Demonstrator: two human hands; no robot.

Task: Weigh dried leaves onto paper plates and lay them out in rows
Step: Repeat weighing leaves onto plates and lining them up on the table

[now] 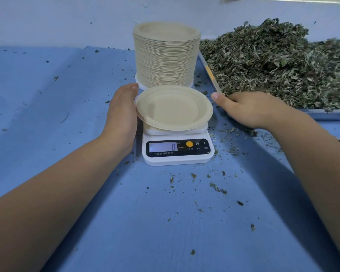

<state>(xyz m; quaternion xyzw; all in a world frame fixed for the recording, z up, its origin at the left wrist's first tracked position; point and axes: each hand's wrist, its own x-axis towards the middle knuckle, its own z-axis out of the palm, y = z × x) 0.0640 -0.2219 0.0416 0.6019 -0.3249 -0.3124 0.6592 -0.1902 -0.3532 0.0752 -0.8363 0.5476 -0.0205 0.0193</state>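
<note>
One paper plate (173, 107) on the scale (177, 152), display at 0. Left of the scale, left hand (124, 112), fingers straight against the plate's rim. Right of the scale, right hand (251, 108) at the tray (322, 113) edge, thumb out, fingers hidden, grip unclear. Behind the scale, plate stack (166, 55); behind and right, dried leaves (273, 61) heaped.

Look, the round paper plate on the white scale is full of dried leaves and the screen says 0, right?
Not quite: the head view shows the round beige paper plate on the white digital scale is empty. The dried green leaves sit in the metal tray. The screen does say 0.
</note>
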